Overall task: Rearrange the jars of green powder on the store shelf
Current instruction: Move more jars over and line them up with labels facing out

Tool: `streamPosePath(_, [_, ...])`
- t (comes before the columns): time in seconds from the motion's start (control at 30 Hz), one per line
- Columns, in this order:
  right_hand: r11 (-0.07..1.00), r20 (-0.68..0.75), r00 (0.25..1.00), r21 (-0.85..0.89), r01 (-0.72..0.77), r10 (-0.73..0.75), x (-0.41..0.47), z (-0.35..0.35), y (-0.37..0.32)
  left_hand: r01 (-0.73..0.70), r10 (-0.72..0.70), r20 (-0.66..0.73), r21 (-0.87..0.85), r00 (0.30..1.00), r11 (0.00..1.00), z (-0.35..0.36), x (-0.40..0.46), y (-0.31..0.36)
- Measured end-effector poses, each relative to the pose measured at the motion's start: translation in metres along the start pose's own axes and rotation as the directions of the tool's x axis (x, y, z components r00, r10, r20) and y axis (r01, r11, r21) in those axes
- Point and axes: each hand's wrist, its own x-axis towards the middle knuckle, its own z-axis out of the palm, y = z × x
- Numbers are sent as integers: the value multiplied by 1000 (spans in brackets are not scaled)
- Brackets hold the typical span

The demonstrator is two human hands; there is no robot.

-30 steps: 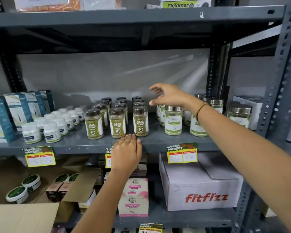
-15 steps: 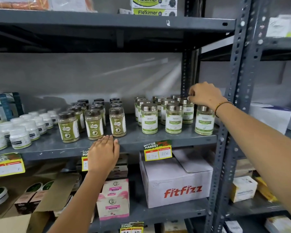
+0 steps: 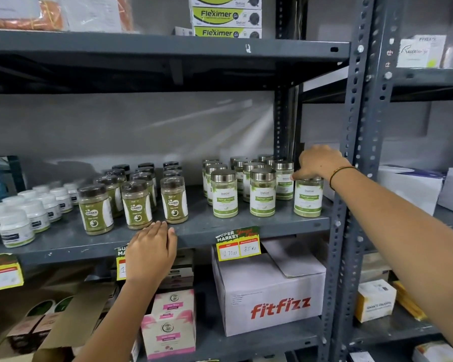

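Several silver-lidded jars of green powder (image 3: 262, 194) with white and green labels stand in rows on the right part of the grey middle shelf (image 3: 246, 226). One such jar (image 3: 308, 198) stands apart at the far right, by the upright post. My right hand (image 3: 318, 163) covers its lid from above, fingers curled around it. My left hand (image 3: 152, 250) lies flat on the shelf's front edge, holding nothing, just in front of the dark-lidded green powder jars (image 3: 174, 202) in the middle.
White tubs (image 3: 34, 214) fill the shelf's left end. A perforated steel post (image 3: 351, 178) stands right beside the far-right jar. Below sit a Fitfizz carton (image 3: 270, 296), pink boxes (image 3: 169, 325) and an open cardboard box (image 3: 71, 317). Price tags (image 3: 238, 246) hang on the shelf edge.
My right hand swept right from above the middle jars to the far-right jar and settled on its lid. The view turned right. My left hand stayed on the shelf edge.
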Motion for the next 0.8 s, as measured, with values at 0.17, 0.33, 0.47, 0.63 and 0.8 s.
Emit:
streamPosePath(0.17, [995,-18,999,87,53,-51,7,6,0,-2,2,-10,10,1000,1000,-1,-1,1])
streamPosePath(0.33, [976,-24,995,191,104,-102,14,10,3,7,-7,-3,14,1000,1000,-1,0,1])
streamPosePath(0.47, [966,-19,994,234,106,-105,19,11,5,11,-11,4,15,1000,1000,-1,0,1])
streamPosePath(0.63, [965,10,995,242,97,-102,22,16,4,6,-6,0,17,1000,1000,-2,-1,1])
streamPosePath(0.8, [880,-242,947,373,293,-212,18,15,-13,-1,0,7,24,1000,1000,-3,-1,2])
